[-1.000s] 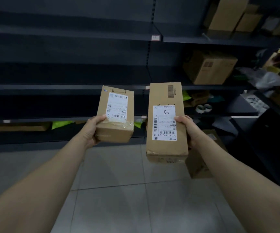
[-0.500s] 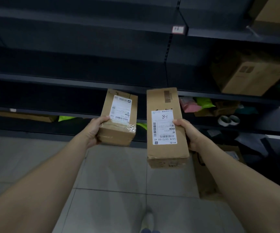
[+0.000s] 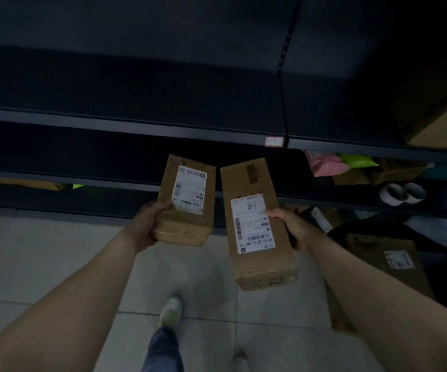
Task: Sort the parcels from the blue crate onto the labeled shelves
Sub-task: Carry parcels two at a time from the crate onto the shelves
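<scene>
Shoe: one [image 3: 170, 312], forward on the floor [image 3: 55, 264]
Left hand [image 3: 147, 224]: clasps the small box [image 3: 187, 210] by its near end, label [image 3: 190, 189] up, likely for reading
Right hand [image 3: 289, 226]: grasps the long box [image 3: 262, 237] at its side, thumb on the handwritten label
Boxes: two, one per hand, side by side, just apart, in the air before the shelves [image 3: 109, 122]; neither shelved yet
Tag [image 3: 274, 141]: one, on the shelf edge beyond the boxes, writing blurred
Tape rolls [image 3: 402, 193]: two, on a right-hand shelf
</scene>
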Available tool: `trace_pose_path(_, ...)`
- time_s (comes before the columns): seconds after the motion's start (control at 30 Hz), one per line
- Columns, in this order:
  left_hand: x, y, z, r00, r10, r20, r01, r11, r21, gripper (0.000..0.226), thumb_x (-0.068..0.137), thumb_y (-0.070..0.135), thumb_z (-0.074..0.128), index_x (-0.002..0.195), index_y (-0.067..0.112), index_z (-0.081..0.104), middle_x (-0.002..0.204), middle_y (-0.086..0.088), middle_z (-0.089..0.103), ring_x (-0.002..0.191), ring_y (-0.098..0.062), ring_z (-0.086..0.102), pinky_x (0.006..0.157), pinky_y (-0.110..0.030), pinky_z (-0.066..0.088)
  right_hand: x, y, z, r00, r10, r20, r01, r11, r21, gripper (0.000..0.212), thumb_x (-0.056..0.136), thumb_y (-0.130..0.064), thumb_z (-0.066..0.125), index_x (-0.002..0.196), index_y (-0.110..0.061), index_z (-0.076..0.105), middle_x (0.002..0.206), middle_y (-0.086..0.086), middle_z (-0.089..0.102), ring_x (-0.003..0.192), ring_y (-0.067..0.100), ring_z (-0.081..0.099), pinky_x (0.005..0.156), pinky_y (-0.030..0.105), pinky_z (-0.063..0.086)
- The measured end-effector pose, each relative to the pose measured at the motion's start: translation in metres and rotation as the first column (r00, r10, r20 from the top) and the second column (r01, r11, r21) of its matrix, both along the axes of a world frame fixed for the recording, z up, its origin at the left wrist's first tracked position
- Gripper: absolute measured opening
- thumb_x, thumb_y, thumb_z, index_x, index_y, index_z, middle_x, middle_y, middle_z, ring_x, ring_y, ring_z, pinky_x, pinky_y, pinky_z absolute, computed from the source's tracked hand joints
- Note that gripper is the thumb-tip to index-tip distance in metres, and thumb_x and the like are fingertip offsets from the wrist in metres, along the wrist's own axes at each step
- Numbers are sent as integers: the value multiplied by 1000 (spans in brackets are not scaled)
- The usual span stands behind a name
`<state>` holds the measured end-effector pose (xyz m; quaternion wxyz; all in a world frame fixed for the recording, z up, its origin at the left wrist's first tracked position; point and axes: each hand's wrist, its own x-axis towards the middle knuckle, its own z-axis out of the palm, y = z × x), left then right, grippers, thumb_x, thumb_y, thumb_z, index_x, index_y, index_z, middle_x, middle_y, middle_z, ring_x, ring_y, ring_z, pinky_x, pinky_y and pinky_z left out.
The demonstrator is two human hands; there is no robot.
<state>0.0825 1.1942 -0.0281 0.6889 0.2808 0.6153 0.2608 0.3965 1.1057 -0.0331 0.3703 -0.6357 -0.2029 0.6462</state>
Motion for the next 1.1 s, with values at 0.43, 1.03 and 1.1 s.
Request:
trace_pose_path(0.43, 14, 171, -134, 988, -152, 28, 150, 986, 74, 48, 86, 38, 60, 130, 23, 50, 116, -9, 64, 98, -27, 62, 73, -37, 51, 11, 162, -143, 984, -178, -20, 179, 980, 84, 70, 72, -36, 78, 134, -22, 48, 115, 13, 69, 102, 33, 67, 88, 54, 53)
trace_pose_path(1.03, 15, 243, -206, 997, -73, 32, 72, 997, 15, 32, 88, 41, 56, 113, 22, 58, 110, -7, 63, 95, -27, 58, 95, -49, 39, 9, 246, -191, 967, -253, 3, 252, 962, 110, 47, 87, -45, 61, 126, -20, 56, 111, 12, 70, 100, 31, 67, 87, 47, 53)
trace_pose_path(1.1, 16, 245, -203, 1000, -24, -1, 24, 999, 43, 34, 88, 37, 58, 117, 20, 56, 115, -10, 62, 100, -29, 57, 97, -51, 41, 4, 246, -184, 960, -275, 60, 268, 958, 103, 43, 91, -42, 58, 130, -23, 52, 113, 10, 67, 99, 28, 65, 77, 40, 54)
